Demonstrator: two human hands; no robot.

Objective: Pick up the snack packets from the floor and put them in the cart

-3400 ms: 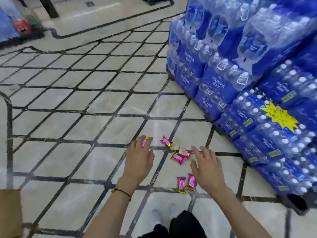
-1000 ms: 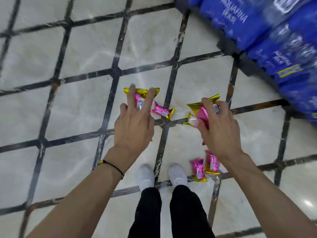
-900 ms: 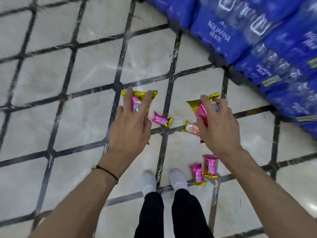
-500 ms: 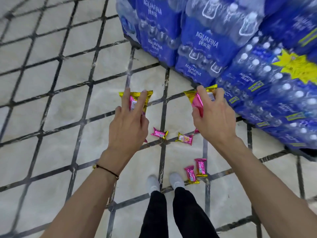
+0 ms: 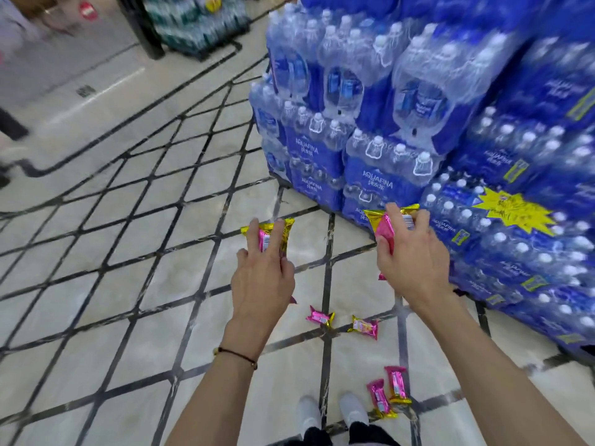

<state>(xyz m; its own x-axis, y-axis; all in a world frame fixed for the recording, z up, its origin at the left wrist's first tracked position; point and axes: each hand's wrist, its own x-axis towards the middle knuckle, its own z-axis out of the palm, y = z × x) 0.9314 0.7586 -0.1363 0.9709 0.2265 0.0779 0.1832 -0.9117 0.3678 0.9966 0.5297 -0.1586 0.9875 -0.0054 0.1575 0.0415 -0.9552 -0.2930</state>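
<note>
My left hand (image 5: pixel 262 281) holds a pink and gold snack packet (image 5: pixel 269 235) between its fingers, raised well above the floor. My right hand (image 5: pixel 412 262) grips another pink and gold packet (image 5: pixel 386 225) at the same height, in front of the water packs. Several packets lie on the tiled floor below: one (image 5: pixel 319 317) and another (image 5: pixel 364 326) between my arms, and a pair (image 5: pixel 388 395) beside my right shoe. The cart is not in view.
A tall stack of blue shrink-wrapped water bottle packs (image 5: pixel 418 123) fills the right side, with a yellow star price tag (image 5: pixel 512 210). The tiled floor (image 5: pixel 128 252) with dark lines stretches left. More stacked goods (image 5: pixel 199 24) stand at the far back. My white shoes (image 5: pixel 331 413) are below.
Both hands took a packet off the floor and have risen with it. The view has lifted from the floor toward the aisle and water packs; the loose packets now lie lower in view.
</note>
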